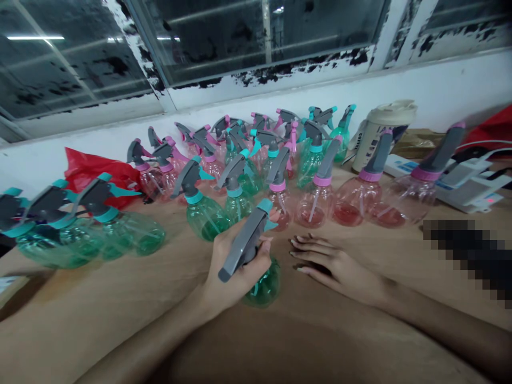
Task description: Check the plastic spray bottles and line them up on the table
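My left hand (236, 266) is wrapped round the neck of a green spray bottle (264, 285) with a grey and teal trigger head (246, 240), standing on the brown table (120, 314). My right hand (332, 264) lies on the table just right of it, fingers stretched out and slightly curled, holding nothing. Right behind both hands stand rows of green spray bottles (204, 213) and pink spray bottles (354, 202) with grey trigger heads.
More green bottles (132, 234) stand at the left edge by a red plastic bag (92, 170). A beige lidded cup (380, 130), white boxes (468, 184) and a red item (494, 130) sit at the right, under a white wall and dark windows.
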